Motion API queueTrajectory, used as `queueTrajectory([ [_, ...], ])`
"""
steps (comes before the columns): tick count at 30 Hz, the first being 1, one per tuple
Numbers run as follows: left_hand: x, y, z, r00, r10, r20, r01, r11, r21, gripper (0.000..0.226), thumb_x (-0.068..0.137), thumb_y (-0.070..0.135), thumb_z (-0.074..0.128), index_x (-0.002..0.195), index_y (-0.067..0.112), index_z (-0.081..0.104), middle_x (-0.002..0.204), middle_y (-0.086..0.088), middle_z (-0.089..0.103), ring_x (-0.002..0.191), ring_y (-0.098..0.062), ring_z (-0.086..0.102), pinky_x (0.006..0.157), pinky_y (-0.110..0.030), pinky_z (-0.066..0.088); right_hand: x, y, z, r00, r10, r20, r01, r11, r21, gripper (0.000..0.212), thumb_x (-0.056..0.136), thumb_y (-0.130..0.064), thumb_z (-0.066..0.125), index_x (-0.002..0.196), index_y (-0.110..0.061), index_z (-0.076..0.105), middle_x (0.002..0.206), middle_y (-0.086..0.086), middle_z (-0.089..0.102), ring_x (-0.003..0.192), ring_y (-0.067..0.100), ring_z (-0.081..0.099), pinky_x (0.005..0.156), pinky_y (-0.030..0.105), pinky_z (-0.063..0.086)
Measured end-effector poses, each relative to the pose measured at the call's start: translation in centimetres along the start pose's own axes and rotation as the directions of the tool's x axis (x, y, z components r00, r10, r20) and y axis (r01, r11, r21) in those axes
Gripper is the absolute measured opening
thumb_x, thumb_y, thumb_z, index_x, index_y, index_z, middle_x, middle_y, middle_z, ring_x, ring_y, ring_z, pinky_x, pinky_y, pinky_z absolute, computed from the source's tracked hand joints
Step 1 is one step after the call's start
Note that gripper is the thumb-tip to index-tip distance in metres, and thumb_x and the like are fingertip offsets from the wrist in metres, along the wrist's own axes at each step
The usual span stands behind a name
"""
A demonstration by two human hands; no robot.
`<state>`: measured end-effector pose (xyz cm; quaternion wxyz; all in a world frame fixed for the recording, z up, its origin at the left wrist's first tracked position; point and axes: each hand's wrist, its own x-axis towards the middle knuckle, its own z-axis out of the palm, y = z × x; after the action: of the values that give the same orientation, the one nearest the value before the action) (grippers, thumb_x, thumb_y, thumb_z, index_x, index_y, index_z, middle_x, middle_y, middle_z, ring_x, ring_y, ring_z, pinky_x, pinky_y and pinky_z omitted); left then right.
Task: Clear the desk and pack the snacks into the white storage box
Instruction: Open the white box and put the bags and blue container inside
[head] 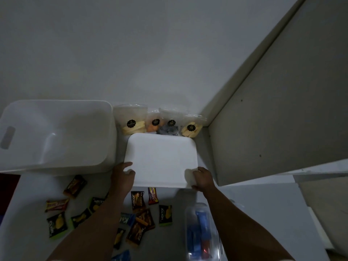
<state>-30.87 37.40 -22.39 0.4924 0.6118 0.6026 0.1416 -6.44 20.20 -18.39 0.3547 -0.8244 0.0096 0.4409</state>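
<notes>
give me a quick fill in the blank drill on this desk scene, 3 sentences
1. Both hands, left hand and right hand, hold the flat white ____ by its near corners.
2. The white storage box stands open and holds ____ snacks.
3. The number of clear pouches with black round labels lined up against the wall is ____.

Missing words: lid; no; four
</notes>
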Motion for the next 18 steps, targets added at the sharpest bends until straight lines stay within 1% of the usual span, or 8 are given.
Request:
queueTrajectory([
  [3, 0.3, 0.5, 0.1, 1.0, 0.003, 0.003, -0.003, 0.999, -0.032, 0.033, 0.091, 0.003, 0.061, 0.121, 0.015, 0.067, 0.127, -0.006, 0.063, 0.102, -0.024, 0.063, 0.078, -0.028, 0.051, -0.3, -0.6, -0.1, 1.0, 0.024, -0.017, -0.022, 0.992, 0.126, 0.03, 0.101, -0.007, 0.051, 0.129, -0.011, 0.057, 0.114, 0.015, 0.05, 0.097, 0.032, 0.051, 0.07, 0.04, 0.05],
  [5, 0.7, 0.6, 0.2, 1.0, 0.006, 0.016, -0.006, 0.999, -0.047, 0.033, 0.09, 0.004, 0.063, 0.121, 0.015, 0.068, 0.128, -0.01, 0.065, 0.105, -0.029, 0.065, 0.083, -0.034, 0.055, 0.0, -0.6, -0.1, 1.0, 0.005, -0.023, -0.003, 0.992, 0.123, 0.024, 0.099, -0.007, 0.052, 0.122, -0.009, 0.06, 0.116, 0.023, 0.056, 0.089, 0.028, 0.053, 0.073, 0.04, 0.047],
  [7, 0.7, 0.8, 0.3, 0.999, 0.014, 0.043, -0.013, 0.999, -0.029, 0.034, 0.089, 0.002, 0.065, 0.122, 0.011, 0.068, 0.132, -0.012, 0.063, 0.108, -0.029, 0.065, 0.086, -0.035, 0.054, 0.3, -0.4, -0.2, 0.999, -0.035, -0.027, 0.038, 0.995, 0.096, 0.029, 0.097, -0.007, 0.054, 0.126, -0.004, 0.059, 0.114, 0.024, 0.058, 0.086, 0.027, 0.054, 0.076, 0.041, 0.048],
  [10, 0.5, 1.3, 0.4, 0.993, 0.051, 0.106, -0.054, 0.998, 0.025, 0.037, 0.087, -0.001, 0.069, 0.124, 0.004, 0.067, 0.135, -0.015, 0.059, 0.12, -0.031, 0.06, 0.103, -0.041, 0.05, 0.3, -0.3, -0.4, 0.995, -0.094, -0.029, 0.096, 0.993, 0.069, 0.034, 0.096, -0.008, 0.06, 0.13, -0.01, 0.059, 0.119, 0.017, 0.059, 0.101, 0.031, 0.057, 0.086, 0.044, 0.051],
  [12, 0.0, 1.7, 0.3, 0.985, 0.069, 0.16, -0.08, 0.995, 0.063, 0.04, 0.086, -0.001, 0.07, 0.126, 0.003, 0.064, 0.136, -0.017, 0.056, 0.124, -0.032, 0.057, 0.106, -0.043, 0.048, 0.2, -0.1, -0.4, 0.984, -0.171, -0.049, 0.17, 0.985, -0.017, 0.035, 0.096, -0.008, 0.06, 0.131, -0.007, 0.06, 0.134, 0.016, 0.059, 0.113, 0.033, 0.058, 0.092, 0.038, 0.048],
  [14, -0.7, 1.8, 0.0, 0.98, 0.082, 0.184, -0.102, 0.989, 0.103, 0.041, 0.087, 0.002, 0.07, 0.127, 0.005, 0.063, 0.137, -0.016, 0.053, 0.127, -0.032, 0.053, 0.108, -0.043, 0.046, -0.1, 0.1, -0.2, 0.974, -0.213, -0.076, 0.207, 0.975, -0.078, 0.046, 0.096, -0.009, 0.061, 0.142, -0.004, 0.053, 0.143, 0.016, 0.054, 0.128, 0.034, 0.053, 0.097, 0.031, 0.042],
  [16, -1.7, 2.1, -0.3, 0.98, 0.088, 0.181, -0.115, 0.982, 0.147, 0.04, 0.089, 0.006, 0.069, 0.128, 0.009, 0.062, 0.14, -0.015, 0.051, 0.129, -0.03, 0.052, 0.11, -0.041, 0.044, -0.7, 0.3, 0.2, 0.966, -0.242, -0.09, 0.235, 0.969, -0.082, 0.047, 0.096, -0.01, 0.063, 0.142, -0.005, 0.053, 0.144, 0.017, 0.055, 0.13, 0.033, 0.054, 0.101, 0.031, 0.042],
  [18, -2.8, 2.7, -0.7, 0.98, 0.094, 0.174, -0.124, 0.977, 0.171, 0.04, 0.09, 0.01, 0.067, 0.129, 0.012, 0.061, 0.142, -0.012, 0.05, 0.128, -0.028, 0.052, 0.109, -0.037, 0.044, -1.2, 0.5, 0.7, 0.954, -0.282, -0.104, 0.273, 0.958, -0.089, 0.044, 0.095, -0.01, 0.063, 0.138, -0.006, 0.057, 0.141, 0.017, 0.058, 0.125, 0.032, 0.058, 0.104, 0.034, 0.046],
])
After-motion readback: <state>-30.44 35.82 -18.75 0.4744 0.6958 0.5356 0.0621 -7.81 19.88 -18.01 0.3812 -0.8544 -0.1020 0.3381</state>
